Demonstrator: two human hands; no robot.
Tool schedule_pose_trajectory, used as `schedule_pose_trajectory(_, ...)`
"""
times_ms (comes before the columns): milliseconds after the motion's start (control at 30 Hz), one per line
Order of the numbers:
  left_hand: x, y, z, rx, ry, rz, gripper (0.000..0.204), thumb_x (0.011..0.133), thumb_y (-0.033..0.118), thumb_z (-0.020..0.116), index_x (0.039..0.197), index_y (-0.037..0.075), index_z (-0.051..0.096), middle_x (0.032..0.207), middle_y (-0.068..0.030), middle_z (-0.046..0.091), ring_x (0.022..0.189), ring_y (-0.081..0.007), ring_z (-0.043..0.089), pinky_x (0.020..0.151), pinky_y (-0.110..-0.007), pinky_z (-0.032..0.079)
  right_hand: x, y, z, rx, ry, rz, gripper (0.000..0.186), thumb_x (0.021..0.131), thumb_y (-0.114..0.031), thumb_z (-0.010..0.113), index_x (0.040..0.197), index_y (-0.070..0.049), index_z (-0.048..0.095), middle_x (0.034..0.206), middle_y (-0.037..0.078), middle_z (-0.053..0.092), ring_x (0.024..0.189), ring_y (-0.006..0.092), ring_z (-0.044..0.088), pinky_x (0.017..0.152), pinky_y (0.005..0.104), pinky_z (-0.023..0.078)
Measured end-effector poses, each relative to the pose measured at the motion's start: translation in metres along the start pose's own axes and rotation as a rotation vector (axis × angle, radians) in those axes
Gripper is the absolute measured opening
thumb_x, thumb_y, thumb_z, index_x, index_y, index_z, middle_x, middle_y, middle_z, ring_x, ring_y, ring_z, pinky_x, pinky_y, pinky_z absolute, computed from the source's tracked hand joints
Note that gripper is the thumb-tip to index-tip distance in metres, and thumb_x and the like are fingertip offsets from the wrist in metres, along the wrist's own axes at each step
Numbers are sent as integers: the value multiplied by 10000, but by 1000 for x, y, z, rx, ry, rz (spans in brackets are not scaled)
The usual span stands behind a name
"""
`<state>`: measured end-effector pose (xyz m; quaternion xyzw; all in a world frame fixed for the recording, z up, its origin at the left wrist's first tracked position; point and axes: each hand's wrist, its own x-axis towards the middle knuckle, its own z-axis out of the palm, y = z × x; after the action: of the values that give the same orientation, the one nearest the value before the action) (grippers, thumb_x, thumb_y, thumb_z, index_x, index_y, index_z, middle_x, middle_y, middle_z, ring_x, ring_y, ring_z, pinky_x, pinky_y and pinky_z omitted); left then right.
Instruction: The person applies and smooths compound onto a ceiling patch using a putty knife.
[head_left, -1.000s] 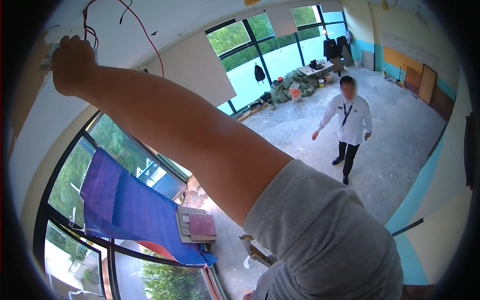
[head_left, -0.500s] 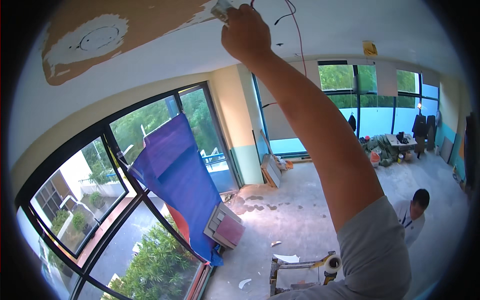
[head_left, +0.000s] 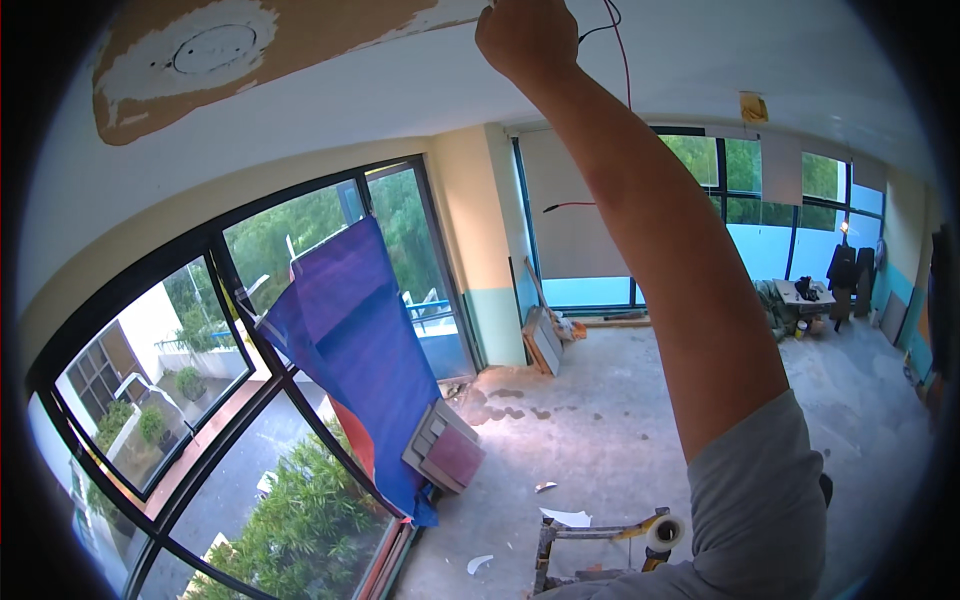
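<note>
My right arm is raised across the view, and my right hand is at the ceiling, partly cut off by the top edge. Its fingers are closed on a putty knife, which showed half a second ago; now the tool is almost wholly beyond the frame. To the left of the hand, a brown unpainted patch runs along the white ceiling. Within it lies a whitish smeared area with a round outline. Beside my hand a red and black wire hangs down. My left hand is out of view.
Below stands a worn frame with a roll on it. White scraps lie on the floor. Blue sheeting hangs by the windows, boards beside it. A person's dark head is mostly hidden behind my sleeve.
My right hand has moved right and up, taking the putty knife almost out of frame. The view has shifted slightly. The other person has passed behind my sleeve.
</note>
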<state>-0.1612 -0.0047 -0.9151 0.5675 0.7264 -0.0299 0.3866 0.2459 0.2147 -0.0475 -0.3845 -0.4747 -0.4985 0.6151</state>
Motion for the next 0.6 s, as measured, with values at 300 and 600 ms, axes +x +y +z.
schedule_pose_trajectory(300, -16, -5, 4, -130, -44, -156, 436, 870, 403, 580, 1143, 64, 594, 918, -189, 619, 735, -338, 625, 543, -465, 549, 25, -5, 13, 63, -100, 75, 219, 783, -82, 525, 944, 33, 619, 958, 215, 611, 878, 352, 634, 779, 424, 523)
schedule_pose_trajectory(600, -73, -17, 83, -451, -95, -396, 443, 867, 408, 583, 1145, 62, 592, 912, -188, 623, 733, -335, 627, 538, -471, 547, -3, 25, 59, -37, 76, -68, 300, 788, -138, 607, 1037, 28, 588, 1041, 228, 616, 1023, 365, 569, 917, 435, 452)
